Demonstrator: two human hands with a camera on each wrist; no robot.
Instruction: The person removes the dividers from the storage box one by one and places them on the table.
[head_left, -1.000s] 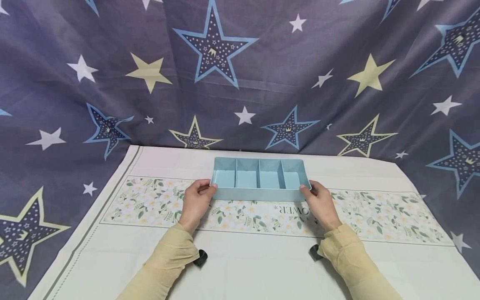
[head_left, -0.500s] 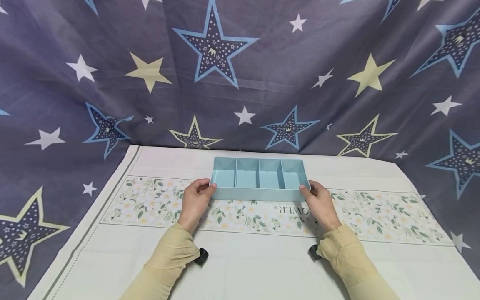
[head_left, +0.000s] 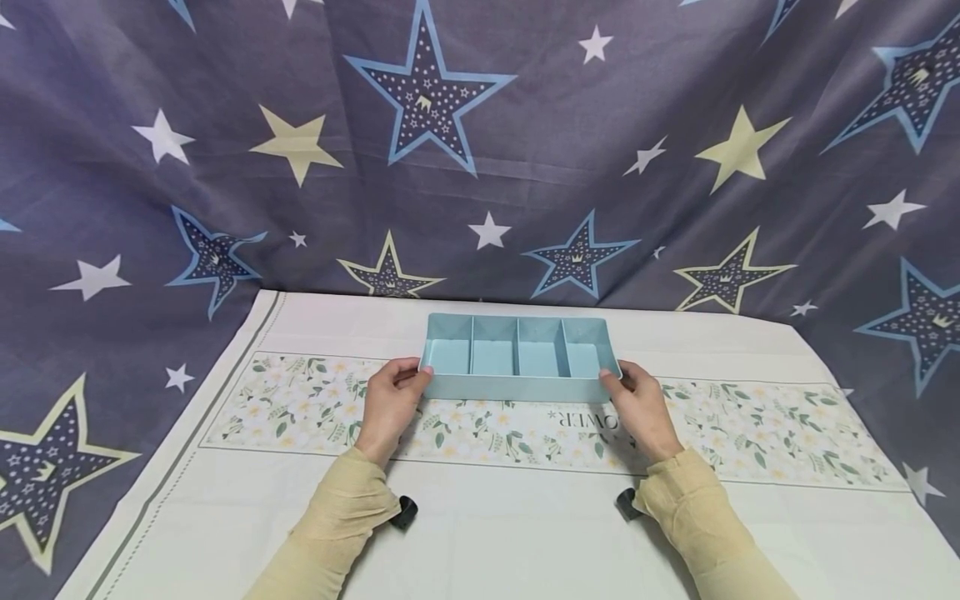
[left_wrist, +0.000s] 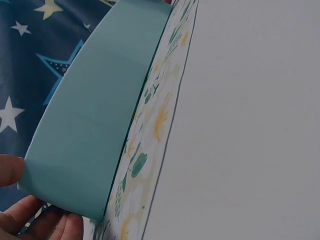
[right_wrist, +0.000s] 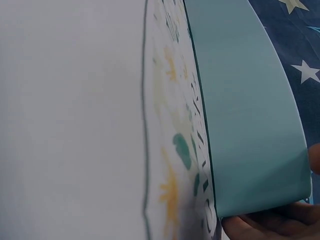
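Note:
A pale blue divided storage box [head_left: 517, 388] with several compartments in a row sits near the middle of the table in the head view. Nothing lies in its compartments. My left hand [head_left: 392, 402] grips its near left corner, thumb at the front and fingers along the short side. At the near right corner my right hand [head_left: 640, 407] holds it the same way. In the left wrist view the box's long front wall [left_wrist: 95, 110] runs up from the fingers. The right wrist view shows that wall [right_wrist: 252, 115] too, with fingers curled under the corner.
Under the box is a white tablecloth [head_left: 495, 533] with a floral band [head_left: 300, 408] and partly covered lettering. A dark star-patterned curtain [head_left: 540, 200] hangs behind and beside the table. Black wrist straps [head_left: 405, 512] show below the sleeves.

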